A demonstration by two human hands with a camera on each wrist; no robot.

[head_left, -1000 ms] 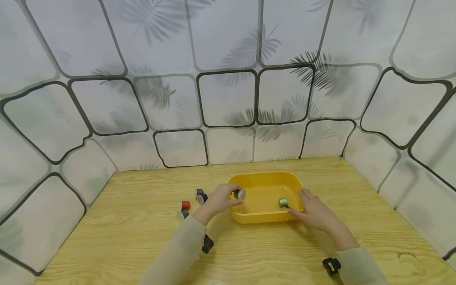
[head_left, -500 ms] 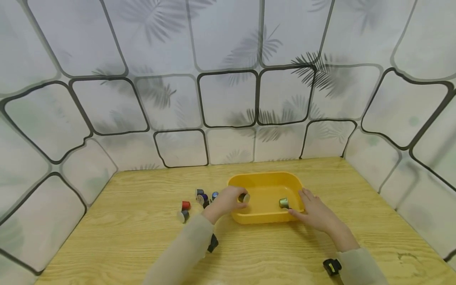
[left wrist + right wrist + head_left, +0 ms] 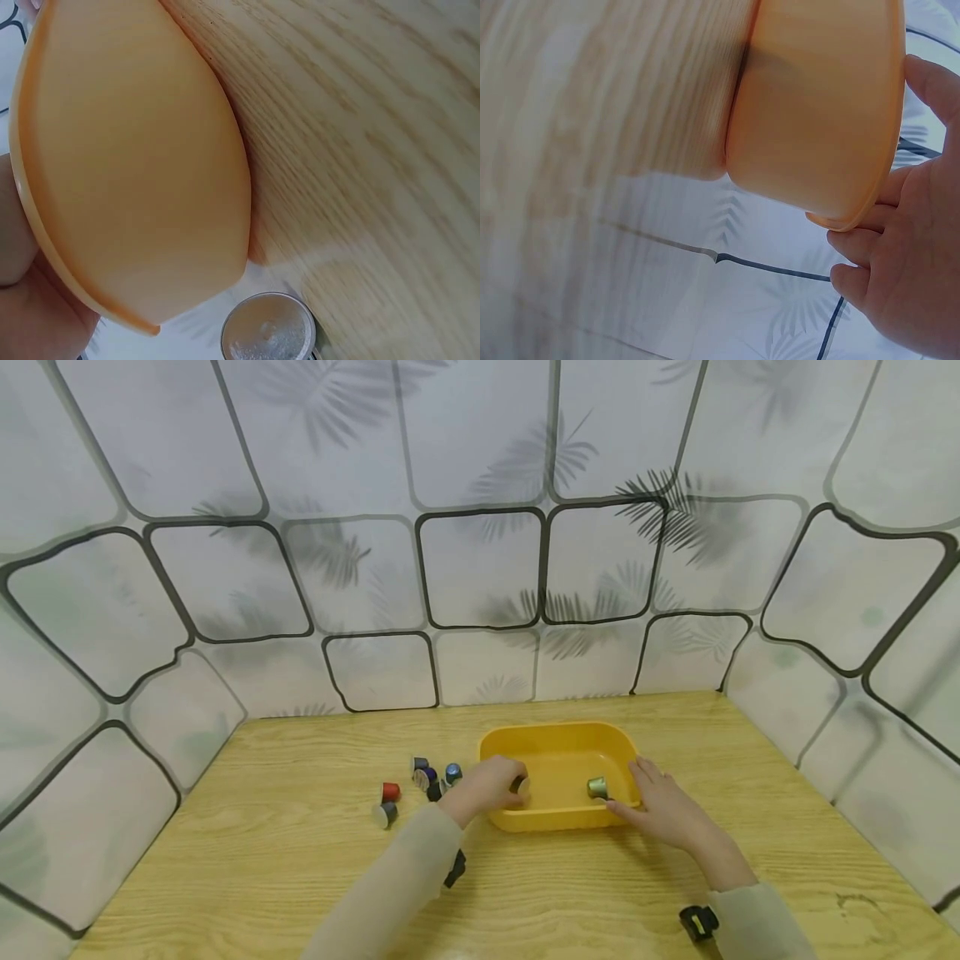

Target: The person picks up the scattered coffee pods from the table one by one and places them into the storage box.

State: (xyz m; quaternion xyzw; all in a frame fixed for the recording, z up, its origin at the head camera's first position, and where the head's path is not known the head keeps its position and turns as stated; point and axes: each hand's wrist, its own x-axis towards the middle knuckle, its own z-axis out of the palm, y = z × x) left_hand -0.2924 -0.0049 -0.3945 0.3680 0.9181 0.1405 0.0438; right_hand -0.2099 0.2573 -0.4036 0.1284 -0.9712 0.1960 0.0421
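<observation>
Fingers of the left hand (image 3: 489, 787) pinch a coffee capsule (image 3: 524, 788) over the yellow tray (image 3: 558, 819); the right hand (image 3: 669, 806), fingers relaxed, apparently steadies its rim.

A yellow tray (image 3: 555, 781), shallow and round-cornered, stands upright on the table (image 3: 570, 893), the right hand (image 3: 666, 802) touching its right end. The left hand (image 3: 487, 787) holds a dark capsule (image 3: 522, 787), pale lid facing right, at the tray's left end. A shiny green capsule (image 3: 597, 787) lies in the front right corner; red (image 3: 390, 792) and blue capsules (image 3: 453, 772) lie outside, left.
</observation>
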